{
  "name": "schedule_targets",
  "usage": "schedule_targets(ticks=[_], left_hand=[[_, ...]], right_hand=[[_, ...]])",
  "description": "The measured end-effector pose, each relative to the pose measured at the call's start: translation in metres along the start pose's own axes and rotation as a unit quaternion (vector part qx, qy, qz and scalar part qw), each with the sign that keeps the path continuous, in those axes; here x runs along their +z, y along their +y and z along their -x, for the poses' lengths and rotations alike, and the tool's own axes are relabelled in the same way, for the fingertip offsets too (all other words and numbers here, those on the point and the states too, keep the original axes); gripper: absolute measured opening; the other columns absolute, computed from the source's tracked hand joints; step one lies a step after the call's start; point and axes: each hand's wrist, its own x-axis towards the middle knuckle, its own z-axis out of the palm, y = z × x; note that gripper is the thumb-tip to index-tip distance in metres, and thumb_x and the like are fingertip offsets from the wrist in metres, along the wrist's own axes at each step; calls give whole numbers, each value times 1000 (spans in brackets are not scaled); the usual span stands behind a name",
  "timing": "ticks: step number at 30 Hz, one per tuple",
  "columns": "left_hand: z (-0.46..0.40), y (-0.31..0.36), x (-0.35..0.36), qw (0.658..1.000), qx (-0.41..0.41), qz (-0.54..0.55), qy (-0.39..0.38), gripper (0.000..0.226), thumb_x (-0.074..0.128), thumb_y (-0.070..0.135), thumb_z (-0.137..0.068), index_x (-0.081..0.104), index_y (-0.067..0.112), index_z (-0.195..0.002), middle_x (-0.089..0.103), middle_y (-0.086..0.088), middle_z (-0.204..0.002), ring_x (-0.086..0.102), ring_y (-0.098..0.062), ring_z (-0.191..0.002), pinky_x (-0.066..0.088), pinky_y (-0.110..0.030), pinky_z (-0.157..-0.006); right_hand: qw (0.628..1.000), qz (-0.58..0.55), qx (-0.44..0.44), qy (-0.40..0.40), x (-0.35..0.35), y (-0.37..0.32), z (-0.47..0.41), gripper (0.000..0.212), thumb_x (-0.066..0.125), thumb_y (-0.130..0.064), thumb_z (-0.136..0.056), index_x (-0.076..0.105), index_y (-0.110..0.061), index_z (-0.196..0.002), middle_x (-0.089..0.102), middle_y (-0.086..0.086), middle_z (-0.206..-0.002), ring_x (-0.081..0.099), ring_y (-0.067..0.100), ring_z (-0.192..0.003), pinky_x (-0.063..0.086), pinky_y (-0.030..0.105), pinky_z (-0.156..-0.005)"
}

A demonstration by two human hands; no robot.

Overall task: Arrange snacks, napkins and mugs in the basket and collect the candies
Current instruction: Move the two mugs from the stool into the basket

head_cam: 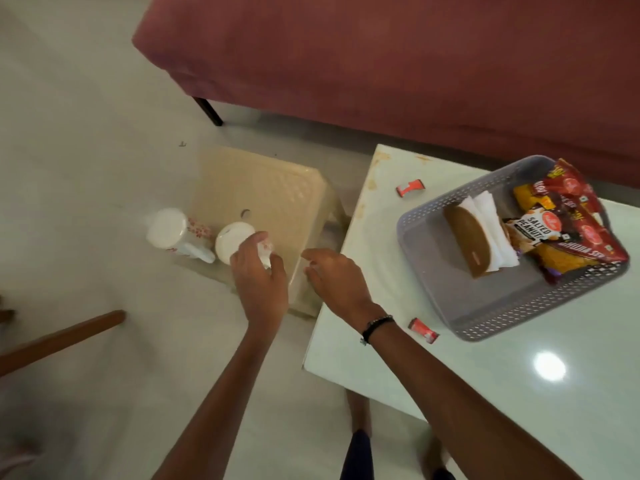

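Observation:
Two white mugs with red flower prints stand on a cream plastic stool. My left hand grips the nearer mug by its side and handle. The other mug stands free to its left. My right hand hovers with loosely curled fingers and holds nothing, between the stool and the table. A grey perforated basket on the white table holds snack packets and a brown napkin holder with white napkins. Two red candies lie on the table, one behind the basket and one in front.
A maroon sofa runs along the back, with a black leg near the stool. A brown wooden bar juts in from the left over the pale floor. My legs show below the table's front edge.

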Motion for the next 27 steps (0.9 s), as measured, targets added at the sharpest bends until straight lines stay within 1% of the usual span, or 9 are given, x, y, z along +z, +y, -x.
schedule_targets(ticks=[4, 8, 12, 16, 20, 22, 24, 26, 27], left_hand=[[-22, -37, -17, 999, -14, -40, -20, 55, 55, 14, -79, 42, 2, -132, 48, -18, -136, 41, -35, -126, 32, -39, -105], [-37, -52, -19, 996, -29, -30, -82, 66, 62, 18, -81, 31, 6, -138, 36, -16, -143, 37, -34, -129, 39, -49, -104], [-44, -52, -15, 995, -25, -41, -87, 76, 71, 23, -76, 31, 6, -138, 36, -15, -140, 39, -31, -126, 41, -45, -102], [-50, -47, -10, 990, -94, -47, -91, 90, 77, 36, -70, 27, 12, -141, 34, -13, -138, 41, -31, -123, 40, -39, -97], [-48, -43, -6, 981, -166, 7, -96, 87, 84, 36, -60, 36, 11, -129, 42, -10, -128, 49, -23, -112, 45, -35, -91], [-42, -38, -1, 966, -218, 86, -108, 83, 86, 35, -57, 40, 12, -123, 49, -8, -124, 55, -21, -106, 53, -40, -87], [-32, -28, 6, 932, -286, 184, -129, 77, 86, 31, -59, 42, 14, -120, 54, -7, -121, 61, -21, -101, 59, -43, -76], [-20, -14, 16, 882, -344, 279, -160, 73, 84, 28, -64, 40, 15, -122, 55, -9, -123, 63, -25, -102, 60, -45, -72], [-13, -5, 22, 858, -361, 319, -179, 71, 82, 26, -68, 39, 16, -123, 55, -9, -123, 64, -25, -102, 60, -46, -73]], right_hand=[[998, -33, 17, -55, 39, -22, -19, 39, 53, -14, -92, 51, -7, -130, 58, 11, -130, 54, 28, -117, 45, 38, -95], [994, -77, 48, -58, 68, -26, -32, 27, 50, -6, -89, 62, -5, -113, 68, 15, -106, 61, 32, -95, 44, 30, -72], [990, -121, 66, -41, 77, -22, -38, 34, 43, 4, -89, 62, -7, -114, 67, 15, -99, 57, 26, -87, 41, 29, -72], [992, -117, 33, -23, 70, -21, -30, 34, 44, 6, -90, 63, -6, -116, 67, 12, -105, 60, 25, -95, 39, 22, -78], [996, -81, -32, 3, 52, -10, -18, 29, 53, 4, -88, 66, -6, -111, 69, 11, -110, 65, 26, -98, 45, 22, -81], [997, -70, -38, 20, 34, -3, -10, 27, 56, 3, -86, 68, -7, -109, 70, 10, -110, 65, 24, -97, 47, 24, -85], [992, -109, -4, 63, 12, 5, 0, 26, 58, 1, -86, 67, -8, -109, 69, 5, -111, 63, 16, -99, 48, 17, -87], [963, -216, 120, 106, -10, 15, 14, 25, 54, -6, -92, 61, -11, -115, 61, -3, -116, 57, 8, -105, 44, 6, -85], [924, -300, 210, 111, -21, 19, 21, 24, 52, -12, -94, 59, -12, -117, 59, -5, -119, 57, 9, -110, 45, 6, -86]])
